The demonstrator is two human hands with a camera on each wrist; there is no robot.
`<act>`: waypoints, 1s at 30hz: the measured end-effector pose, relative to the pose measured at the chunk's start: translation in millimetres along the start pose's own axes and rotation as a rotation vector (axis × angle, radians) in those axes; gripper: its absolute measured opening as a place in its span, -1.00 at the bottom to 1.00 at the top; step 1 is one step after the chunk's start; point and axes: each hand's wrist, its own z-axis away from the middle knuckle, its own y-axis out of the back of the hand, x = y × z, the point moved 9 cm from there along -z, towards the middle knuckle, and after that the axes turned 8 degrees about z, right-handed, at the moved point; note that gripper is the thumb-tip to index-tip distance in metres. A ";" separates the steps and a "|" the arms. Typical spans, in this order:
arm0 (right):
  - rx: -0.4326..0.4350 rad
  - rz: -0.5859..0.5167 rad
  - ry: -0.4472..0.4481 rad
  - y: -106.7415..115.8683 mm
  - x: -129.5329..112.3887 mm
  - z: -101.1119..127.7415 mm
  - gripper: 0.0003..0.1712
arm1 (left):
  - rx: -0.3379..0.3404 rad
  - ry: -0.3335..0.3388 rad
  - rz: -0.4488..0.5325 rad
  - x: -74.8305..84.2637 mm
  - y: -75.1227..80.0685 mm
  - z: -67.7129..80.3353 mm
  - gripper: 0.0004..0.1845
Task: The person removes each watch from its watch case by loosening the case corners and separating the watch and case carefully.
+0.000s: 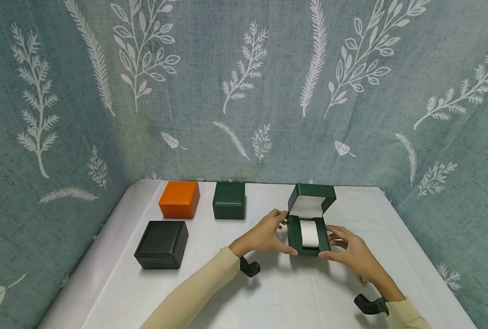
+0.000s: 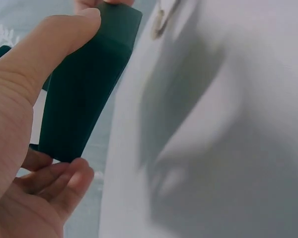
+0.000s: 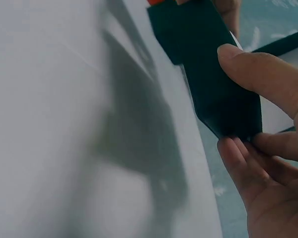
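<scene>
Nearest, the right hand [image 1: 351,251] and left hand [image 1: 264,235] pinch the open green box [image 1: 308,235] at three and nine o'clock. Best keep both thumbs pressing evenly, so the white cushion [image 1: 309,233] stays level.

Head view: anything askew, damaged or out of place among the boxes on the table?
Nothing stands out. The open green box sits upright between the left hand and right hand, lid raised, white cushion seated inside. The orange box, closed green box and black box sit shut and intact.

open green box [image 2: 84,94] cropped in both wrist views, white cushion's [image 1: 309,233] far side hidden
</scene>
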 end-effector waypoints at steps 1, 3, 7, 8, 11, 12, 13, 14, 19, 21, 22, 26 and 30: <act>0.006 0.003 -0.003 4.0 2.3 -0.6 -0.07 | -0.002 -0.002 0.001 0.3 -1.2 -4.8 0.22; 0.009 0.003 -0.010 10.5 7.4 -1.9 -0.07 | -0.003 -0.009 0.004 0.9 -3.5 -13.9 0.20; 0.005 -0.019 -0.050 18.0 21.8 -5.2 -0.06 | 0.000 -0.021 0.010 1.4 -8.4 -30.1 0.17; 0.003 -0.021 -0.061 19.4 25.8 -5.8 -0.06 | -0.002 -0.024 0.015 1.3 -10.1 -33.9 0.16; -0.006 -0.028 -0.080 23.6 36.4 -6.5 -0.06 | -0.022 -0.018 0.022 0.1 -17.1 -45.0 0.16; -0.007 -0.027 -0.084 25.5 39.4 -6.6 -0.06 | -0.029 -0.015 0.026 -0.2 -19.4 -48.5 0.17; -0.011 -0.030 -0.087 27.5 41.9 -6.8 -0.06 | -0.031 -0.010 0.032 -0.7 -21.2 -52.0 0.18; -0.015 -0.034 -0.089 29.6 44.3 -7.4 -0.06 | -0.032 -0.005 0.031 -1.1 -22.9 -55.8 0.19; -0.042 -0.064 -0.143 38.4 61.2 -11.1 -0.03 | -0.036 0.024 -0.012 -2.0 -28.9 -74.7 0.24; -0.045 -0.066 -0.164 41.9 68.6 -12.7 -0.02 | -0.044 0.037 -0.030 -2.5 -31.1 -82.1 0.25; -0.043 -0.067 -0.172 43.9 71.7 -13.6 -0.02 | -0.050 0.045 -0.031 -3.0 -32.4 -85.9 0.24; -0.036 -0.058 -0.184 52.5 82.6 -18.2 -0.03 | -0.058 0.069 -0.008 -5.2 -36.4 -100.8 0.16; -0.033 -0.054 -0.205 58.8 92.4 -22.2 -0.02 | -0.052 0.087 0.020 -7.6 -39.1 -114.3 0.13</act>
